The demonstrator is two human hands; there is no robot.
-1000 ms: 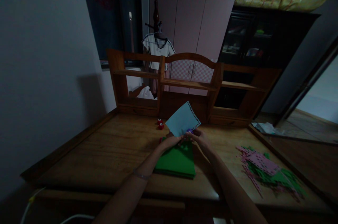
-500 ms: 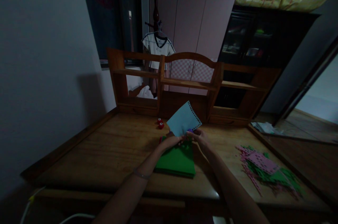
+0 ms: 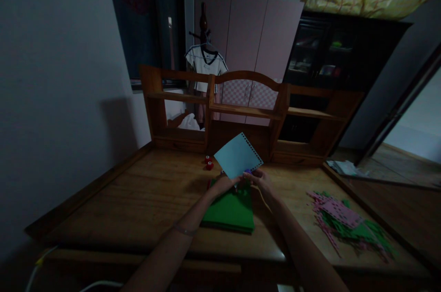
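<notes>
A light blue sheet of paper (image 3: 237, 154) is tilted up in front of me, with a row of small punched holes along its right edge. My left hand (image 3: 225, 184) grips the sheet at its lower edge, fingers partly hidden behind it. At the sheet's lower right corner, my right hand (image 3: 258, 177) is closed around a small purple hole punch (image 3: 247, 171), most of which the fingers cover. Under both hands lies a stack of green sheets (image 3: 229, 211) on the wooden desk (image 3: 148, 200). Small green bits show on top of the stack near the fingers.
Two small red objects with pale centres (image 3: 209, 165) stand beyond the left hand. To the right lies a heap of pink and green punched paper scraps (image 3: 344, 216). A wooden shelf unit (image 3: 246, 109) rises along the desk's back edge.
The blue sheet has shifted slightly left and tilted a little. Both hands stay nearly where they were, and the camera view has moved slightly.
</notes>
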